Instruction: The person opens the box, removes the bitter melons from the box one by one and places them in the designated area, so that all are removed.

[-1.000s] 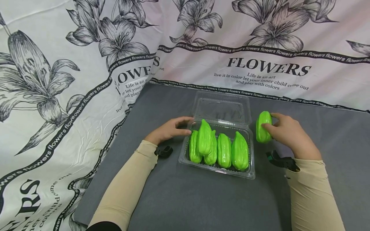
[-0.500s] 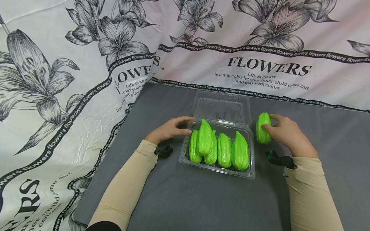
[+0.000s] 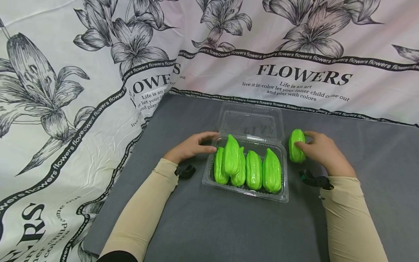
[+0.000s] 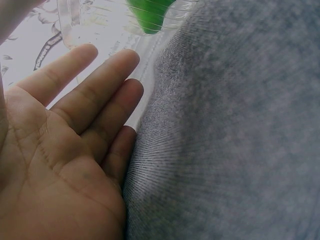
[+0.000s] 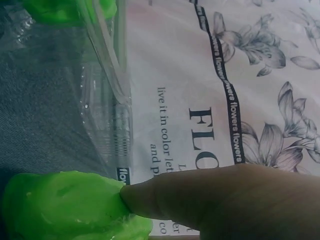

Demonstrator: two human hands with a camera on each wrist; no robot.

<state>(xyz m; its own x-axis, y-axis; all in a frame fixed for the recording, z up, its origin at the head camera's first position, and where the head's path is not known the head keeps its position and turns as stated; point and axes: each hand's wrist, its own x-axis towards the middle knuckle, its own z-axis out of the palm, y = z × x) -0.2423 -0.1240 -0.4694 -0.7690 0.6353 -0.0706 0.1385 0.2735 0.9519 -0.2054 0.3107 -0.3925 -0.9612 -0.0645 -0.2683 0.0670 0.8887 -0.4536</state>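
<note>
My right hand [image 3: 325,151] pinches a glossy bright-green ridged vegetable [image 3: 296,147] between thumb and fingers, to the right of a clear plastic clamshell box [image 3: 248,197]. In the right wrist view, one fingertip presses the end of this green vegetable [image 5: 60,205]. My left hand [image 3: 191,147] is beside the box's left edge, its fingers fairly straight and the palm bare in the left wrist view. Whether its fingertips touch the box is hard to tell. Several more ridged green vegetables [image 3: 272,171] lie in the box, one [image 3: 231,156] resting on top of others at the left.
The box's transparent lid [image 3: 250,122] is folded back behind it. Everything stands on a grey cloth-covered table [image 3: 242,233]. A white flower-printed cloth [image 3: 212,80] hangs along the back and the left side.
My right hand has shifted slightly left and toward me with the green vegetable still held. The left hand, the box and the vegetables in it stay put.
</note>
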